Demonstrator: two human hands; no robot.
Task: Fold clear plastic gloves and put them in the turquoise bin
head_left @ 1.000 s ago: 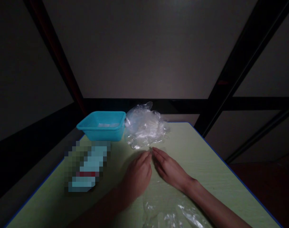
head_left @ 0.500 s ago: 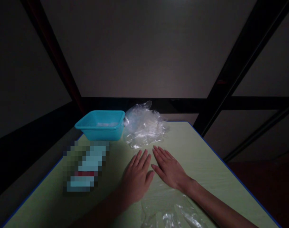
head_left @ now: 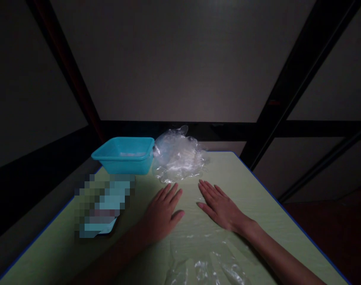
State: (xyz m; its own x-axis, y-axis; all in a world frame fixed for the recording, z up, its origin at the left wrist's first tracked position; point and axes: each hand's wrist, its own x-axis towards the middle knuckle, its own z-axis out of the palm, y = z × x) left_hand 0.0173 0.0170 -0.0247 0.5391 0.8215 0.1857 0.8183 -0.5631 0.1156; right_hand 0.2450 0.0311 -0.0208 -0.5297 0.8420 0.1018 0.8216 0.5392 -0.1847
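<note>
My left hand (head_left: 164,209) lies palm down, fingers stretched out, at the middle of the table. To its right, my right hand (head_left: 220,206) is also palm down with its fingers extended. Between and below them, a thin clear plastic film (head_left: 205,261), which looks like a disposable glove, is spread on the tabletop; its near part is wrinkled and shiny. Both hands are at its far end, and its exact edges under them are hard to make out. Just beyond the fingertips sits a crumpled heap of clear plastic gloves (head_left: 180,156).
A blue plastic basin (head_left: 127,165) with something whitish inside stands at the table's far left. In front of it lies a blurred-out flat light-blue object (head_left: 112,206). The pale green table (head_left: 251,190) has a blue edge, and a panelled wall rises behind it.
My hands have slid apart over the tabletop, the left one leftward and the right one rightward. The clear film shows flatter between them. The view has shifted slightly.
</note>
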